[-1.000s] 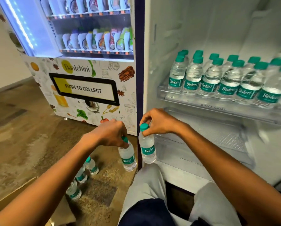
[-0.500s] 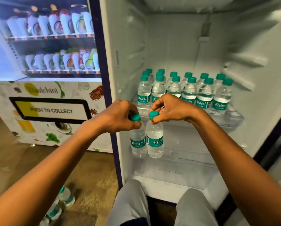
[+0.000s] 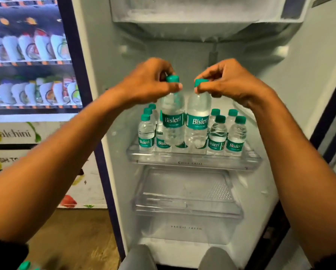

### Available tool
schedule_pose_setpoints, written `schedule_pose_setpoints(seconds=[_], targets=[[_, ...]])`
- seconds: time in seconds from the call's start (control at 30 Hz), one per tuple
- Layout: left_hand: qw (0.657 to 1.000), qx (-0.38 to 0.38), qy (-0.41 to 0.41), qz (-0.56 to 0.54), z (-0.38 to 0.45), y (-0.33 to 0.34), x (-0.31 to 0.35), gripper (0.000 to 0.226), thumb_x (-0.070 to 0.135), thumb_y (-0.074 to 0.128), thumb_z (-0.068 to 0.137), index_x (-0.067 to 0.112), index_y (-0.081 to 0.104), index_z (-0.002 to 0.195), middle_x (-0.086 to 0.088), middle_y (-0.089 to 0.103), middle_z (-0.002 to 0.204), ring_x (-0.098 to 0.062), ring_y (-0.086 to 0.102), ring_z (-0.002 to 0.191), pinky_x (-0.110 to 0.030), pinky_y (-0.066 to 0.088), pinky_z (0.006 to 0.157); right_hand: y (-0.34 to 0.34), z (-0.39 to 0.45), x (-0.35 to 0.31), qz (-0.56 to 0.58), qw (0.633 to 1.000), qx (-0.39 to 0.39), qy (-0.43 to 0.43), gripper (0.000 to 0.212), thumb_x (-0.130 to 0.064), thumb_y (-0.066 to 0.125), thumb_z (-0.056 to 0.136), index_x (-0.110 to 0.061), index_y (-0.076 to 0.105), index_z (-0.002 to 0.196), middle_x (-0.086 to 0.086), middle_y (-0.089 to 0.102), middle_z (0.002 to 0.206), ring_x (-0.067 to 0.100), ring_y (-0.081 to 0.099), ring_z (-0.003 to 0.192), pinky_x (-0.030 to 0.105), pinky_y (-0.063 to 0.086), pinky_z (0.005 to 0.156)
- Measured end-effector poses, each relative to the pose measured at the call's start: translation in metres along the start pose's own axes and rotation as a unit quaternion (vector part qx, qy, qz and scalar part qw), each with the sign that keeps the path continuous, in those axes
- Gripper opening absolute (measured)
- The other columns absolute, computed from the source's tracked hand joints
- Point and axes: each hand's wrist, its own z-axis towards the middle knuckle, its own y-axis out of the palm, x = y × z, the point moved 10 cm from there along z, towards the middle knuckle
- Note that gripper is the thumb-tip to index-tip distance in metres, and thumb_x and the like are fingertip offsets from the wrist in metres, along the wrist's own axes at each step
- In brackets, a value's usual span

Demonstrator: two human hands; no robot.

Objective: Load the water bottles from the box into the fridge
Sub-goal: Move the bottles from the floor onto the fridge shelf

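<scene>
My left hand (image 3: 149, 82) pinches the green cap of a clear Bisleri water bottle (image 3: 172, 121), which hangs upright inside the open fridge. Beside it, my right hand (image 3: 225, 82) pinches the cap of a second bottle (image 3: 198, 123). Both bottles hang side by side just above the clear upper shelf (image 3: 192, 159). Several small bottles (image 3: 235, 137) stand on that shelf in rows behind and beside the two I hold. The box is out of view.
A frosted freezer compartment (image 3: 202, 18) is overhead. Below the shelf are a clear tray (image 3: 186, 195) and a vegetable drawer (image 3: 186, 228). A lit vending machine (image 3: 30, 75) stands to the left. One green bottle cap (image 3: 25, 266) shows on the floor at lower left.
Both hands have lifted their bottles up and forward, from below the shelf's front edge to just above it. The view has tilted up toward the fridge interior.
</scene>
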Motion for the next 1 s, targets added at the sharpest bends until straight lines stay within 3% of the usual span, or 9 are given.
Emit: schedule_pose_setpoints(seconds=[0.13, 0.3, 0.53, 0.63, 0.73, 0.87, 1.0], targets=[[1.0, 0.014, 0.019, -0.005, 0.045, -0.01, 0.009, 0.031, 0.029, 0.071, 0.088, 0.006, 0.06, 0.105, -0.007, 0.06, 0.08, -0.022, 0.059, 0.068, -0.045, 0.056, 0.062, -0.032, 0.024, -0.012, -0.041, 0.997, 0.058, -0.031, 0.019, -0.009, 0.079, 0.077, -0.015, 0.074, 0.095, -0.006, 0.07, 0.077, -0.004, 0.057, 0.058, 0.013, 0.046, 0.054], [0.997, 0.048, 0.037, 0.038, 0.084, -0.007, 0.008, 0.04, 0.031, 0.07, 0.088, 0.007, 0.056, 0.117, -0.006, 0.058, 0.101, -0.019, 0.057, 0.086, -0.039, 0.056, 0.08, -0.05, 0.051, -0.021, -0.105, 0.985, 0.107, -0.09, 0.033, -0.011, 0.081, 0.076, -0.011, 0.073, 0.108, -0.004, 0.072, 0.096, -0.009, 0.059, 0.071, 0.018, 0.054, 0.077], [0.992, 0.118, 0.014, 0.033, 0.121, 0.01, -0.027, 0.037, 0.027, 0.071, 0.087, 0.01, 0.055, 0.116, -0.002, 0.055, 0.104, -0.016, 0.053, 0.093, -0.025, 0.044, 0.077, -0.054, 0.09, 0.012, -0.129, 0.973, 0.157, -0.106, 0.038, -0.013, 0.081, 0.077, -0.013, 0.07, 0.114, -0.008, 0.065, 0.099, -0.021, 0.05, 0.061, 0.008, 0.045, 0.07], [0.992, 0.126, 0.001, 0.025, 0.137, 0.019, -0.043, 0.036, 0.026, 0.072, 0.087, 0.01, 0.055, 0.115, -0.008, 0.059, 0.109, -0.021, 0.057, 0.098, -0.033, 0.052, 0.084, -0.046, 0.106, 0.031, -0.15, 0.972, 0.157, -0.091, 0.041, -0.014, 0.082, 0.077, -0.015, 0.069, 0.117, -0.007, 0.066, 0.104, -0.016, 0.052, 0.065, 0.006, 0.045, 0.072], [0.993, 0.115, -0.009, 0.033, 0.148, 0.031, -0.055, 0.035, 0.023, 0.071, 0.088, 0.01, 0.055, 0.116, -0.007, 0.059, 0.111, -0.016, 0.055, 0.096, -0.025, 0.048, 0.079, -0.035, 0.118, 0.053, -0.162, 0.975, 0.141, -0.059, 0.045, -0.014, 0.08, 0.08, -0.015, 0.066, 0.122, -0.003, 0.066, 0.112, -0.004, 0.057, 0.079, 0.006, 0.045, 0.074], [0.996, 0.075, -0.031, 0.047, 0.155, 0.055, -0.074, 0.033, 0.022, 0.071, 0.088, 0.009, 0.056, 0.114, -0.004, 0.056, 0.105, -0.016, 0.053, 0.093, -0.025, 0.044, 0.077, -0.023, 0.128, 0.082, -0.178, 0.977, 0.118, -0.027, 0.044, -0.015, 0.078, 0.081, -0.013, 0.065, 0.123, 0.001, 0.067, 0.117, 0.007, 0.058, 0.093, 0.014, 0.046, 0.079], [0.996, 0.027, -0.057, 0.06, 0.158, 0.083, -0.1, 0.036, 0.025, 0.072, 0.086, 0.009, 0.056, 0.113, -0.011, 0.062, 0.112, -0.023, 0.058, 0.098, -0.037, 0.052, 0.087, -0.007, 0.134, 0.112, -0.192, 0.977, 0.091, 0.02, 0.04, -0.013, 0.079, 0.081, -0.012, 0.066, 0.119, 0.005, 0.067, 0.119, 0.014, 0.061, 0.1, 0.029, 0.052, 0.093]])
